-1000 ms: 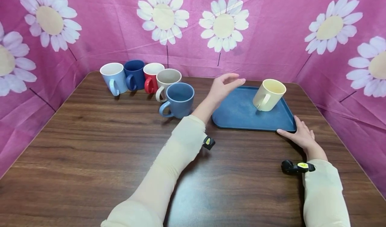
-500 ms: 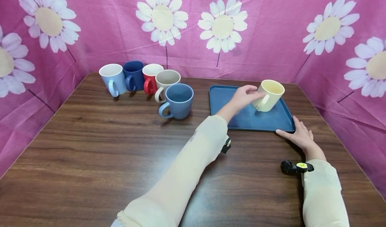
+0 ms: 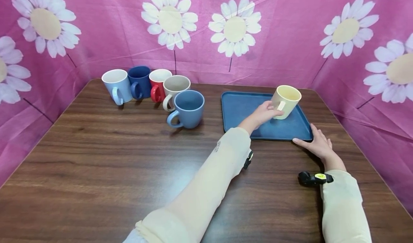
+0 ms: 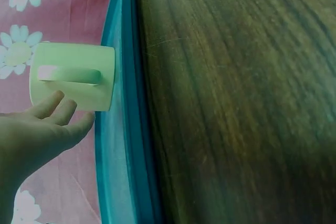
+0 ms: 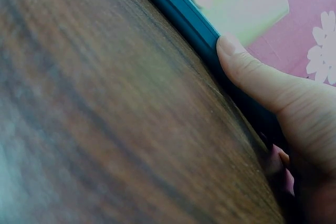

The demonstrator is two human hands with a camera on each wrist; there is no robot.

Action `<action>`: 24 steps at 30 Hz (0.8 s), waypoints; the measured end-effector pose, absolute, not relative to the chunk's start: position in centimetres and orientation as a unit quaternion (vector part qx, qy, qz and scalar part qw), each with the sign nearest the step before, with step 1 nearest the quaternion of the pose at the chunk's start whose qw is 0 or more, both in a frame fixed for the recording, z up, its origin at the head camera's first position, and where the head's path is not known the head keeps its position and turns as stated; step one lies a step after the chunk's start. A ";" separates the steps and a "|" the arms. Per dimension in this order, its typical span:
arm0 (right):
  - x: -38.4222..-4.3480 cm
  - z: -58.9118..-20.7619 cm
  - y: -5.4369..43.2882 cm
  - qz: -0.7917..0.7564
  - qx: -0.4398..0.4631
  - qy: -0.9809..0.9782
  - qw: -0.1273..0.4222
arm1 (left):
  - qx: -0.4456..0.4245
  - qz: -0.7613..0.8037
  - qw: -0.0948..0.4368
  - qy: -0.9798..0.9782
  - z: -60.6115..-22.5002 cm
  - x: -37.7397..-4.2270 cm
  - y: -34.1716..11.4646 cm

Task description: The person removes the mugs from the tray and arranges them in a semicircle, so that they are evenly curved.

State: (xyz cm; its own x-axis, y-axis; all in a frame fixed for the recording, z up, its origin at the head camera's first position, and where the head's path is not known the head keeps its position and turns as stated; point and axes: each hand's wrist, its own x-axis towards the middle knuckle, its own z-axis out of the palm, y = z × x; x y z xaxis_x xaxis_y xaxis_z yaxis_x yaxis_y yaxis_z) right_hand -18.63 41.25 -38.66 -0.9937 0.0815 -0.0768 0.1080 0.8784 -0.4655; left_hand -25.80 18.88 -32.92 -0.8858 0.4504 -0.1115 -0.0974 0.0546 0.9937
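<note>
A pale yellow mug [image 3: 286, 102] stands upright on the blue tray [image 3: 237, 108], its handle facing the front left. My left hand [image 3: 262, 114] reaches over the tray to the mug's handle side. In the left wrist view, the fingers [image 4: 55, 106] extend loosely beside the mug and its handle, not wrapped round either; whether the fingertips touch cannot be made out. My right hand [image 3: 319, 144] holds the tray's front right corner. Its thumb [image 5: 257, 72] lies against the front rim in the right wrist view, with the other fingers along the right side, mostly hidden there.
Several mugs stand at the back left: light blue [image 3: 117, 87], dark blue [image 3: 140, 82], red [image 3: 159, 85], light grey [image 3: 175, 89] and grey-blue [image 3: 188, 110], the last closest to the tray. A pink flowered cloth [image 3: 206, 67] hangs behind the wooden table [image 3: 96, 164].
My left hand has moved right, from above the tray's left side to the yellow mug's handle. The right hand stays at the tray corner. The head view has shifted slightly.
</note>
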 end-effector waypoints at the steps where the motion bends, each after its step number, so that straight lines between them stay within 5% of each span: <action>1: -18.7 -38.6 41.2 -0.242 0.049 0.969 0.027 | 0.127 0.680 0.208 0.692 -33.0 -25.9 18.9; 24: -18.3 -38.4 41.1 -0.250 0.051 0.966 0.029 | 0.114 0.649 0.217 0.720 -33.9 -25.5 18.8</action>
State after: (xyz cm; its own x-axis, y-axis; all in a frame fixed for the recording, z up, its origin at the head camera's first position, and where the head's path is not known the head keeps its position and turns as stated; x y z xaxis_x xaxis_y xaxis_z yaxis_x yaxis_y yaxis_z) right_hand -18.31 41.09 -38.38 -0.9930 0.0844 -0.0820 0.1136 0.8697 -0.4804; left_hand -25.47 18.84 -33.85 -0.8803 0.4451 -0.1642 -0.1174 0.1310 0.9844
